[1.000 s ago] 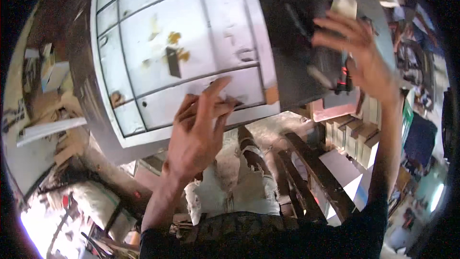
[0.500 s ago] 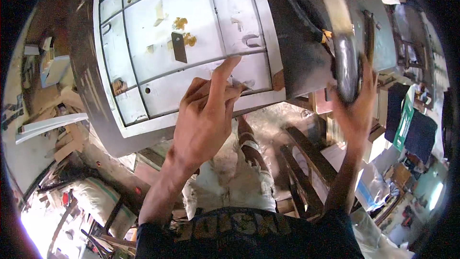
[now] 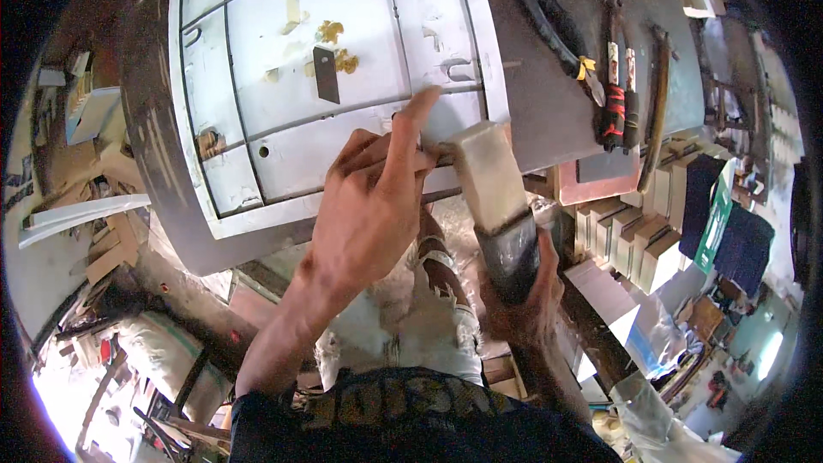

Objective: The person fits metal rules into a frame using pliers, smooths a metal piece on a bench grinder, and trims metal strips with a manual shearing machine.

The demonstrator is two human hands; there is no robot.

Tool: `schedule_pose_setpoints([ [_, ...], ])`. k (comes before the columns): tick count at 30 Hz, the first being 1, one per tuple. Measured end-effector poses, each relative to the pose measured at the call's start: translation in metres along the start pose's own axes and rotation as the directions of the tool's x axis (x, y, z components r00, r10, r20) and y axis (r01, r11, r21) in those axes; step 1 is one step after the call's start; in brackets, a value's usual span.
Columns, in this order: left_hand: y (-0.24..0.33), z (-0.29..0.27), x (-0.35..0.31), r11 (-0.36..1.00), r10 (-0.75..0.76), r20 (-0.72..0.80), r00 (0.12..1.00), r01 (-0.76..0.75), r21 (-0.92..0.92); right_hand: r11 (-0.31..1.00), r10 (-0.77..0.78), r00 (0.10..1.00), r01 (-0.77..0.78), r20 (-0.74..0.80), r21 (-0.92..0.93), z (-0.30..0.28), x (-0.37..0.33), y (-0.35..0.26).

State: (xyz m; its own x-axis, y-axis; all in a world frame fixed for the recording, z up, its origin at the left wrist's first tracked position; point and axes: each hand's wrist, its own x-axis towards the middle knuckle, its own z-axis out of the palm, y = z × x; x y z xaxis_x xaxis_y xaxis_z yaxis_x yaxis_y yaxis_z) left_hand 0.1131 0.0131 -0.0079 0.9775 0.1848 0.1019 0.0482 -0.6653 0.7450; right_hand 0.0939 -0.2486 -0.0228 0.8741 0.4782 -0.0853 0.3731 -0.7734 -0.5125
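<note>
My right hand [image 3: 527, 296] is wrapped round the dark-covered end of a pale block-shaped wooden beater [image 3: 493, 176]. The beater's bare wooden end is beside the board's near right corner, close to my left hand. My left hand [image 3: 369, 197] rests over the near edge of a white framed board [image 3: 317, 0], which thin dark lines divide into panels. Its index finger stretches along the board, while the thumb and other fingers are pinched together. A small dark end shows by the pinch; its kind is hidden. A dark flat plate [image 3: 326, 75] sits mid-board beside yellow-brown stains.
On the dark table [image 3: 549, 111] to the right lie black-handled pliers [image 3: 561, 39], a red-and-black wrapped tool [image 3: 615, 111] and a curved brown bar [image 3: 658, 94]. Pale boxes [image 3: 656, 249] line up below them. A stuffed sack [image 3: 171, 356] lies on the floor at left.
My right hand has brought the beater left and toward me, from over the tools to beside my left hand. The wrapped tool is now uncovered. My left hand stays nearly in place.
</note>
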Motion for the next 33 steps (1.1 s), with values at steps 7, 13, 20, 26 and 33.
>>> schedule_pose_setpoints([
  [7, 0.005, -0.01, -0.003, 0.985, -0.132, 0.029, 0.991, 0.134, -0.107, 1.0, -0.017, 1.0, 0.017, 0.006, 0.019, 0.008, -0.001, -0.007],
  [13, -0.01, -0.055, -0.034, 0.98, -0.145, -0.203, 0.968, 0.169, 0.104, 0.626, 0.534, 0.845, -0.383, -0.015, 0.68, 0.019, -0.036, 0.0],
  [20, -0.089, -0.113, -0.108, 0.954, -0.114, -0.417, 0.902, 0.217, 0.208, 0.995, -0.08, 0.966, 0.062, -0.247, -0.077, 0.001, 0.01, -0.044],
  [26, -0.123, -0.099, -0.115, 0.975, -0.147, -0.422, 0.895, 0.202, 0.09, 0.973, 0.229, 0.969, -0.225, -0.094, 0.047, 0.013, 0.0, -0.061],
  [33, -0.118, -0.096, -0.115, 0.926, -0.066, -0.346, 0.936, 0.186, 0.327, 0.985, 0.165, 0.982, -0.169, 0.086, 0.033, 0.014, 0.023, -0.064],
])
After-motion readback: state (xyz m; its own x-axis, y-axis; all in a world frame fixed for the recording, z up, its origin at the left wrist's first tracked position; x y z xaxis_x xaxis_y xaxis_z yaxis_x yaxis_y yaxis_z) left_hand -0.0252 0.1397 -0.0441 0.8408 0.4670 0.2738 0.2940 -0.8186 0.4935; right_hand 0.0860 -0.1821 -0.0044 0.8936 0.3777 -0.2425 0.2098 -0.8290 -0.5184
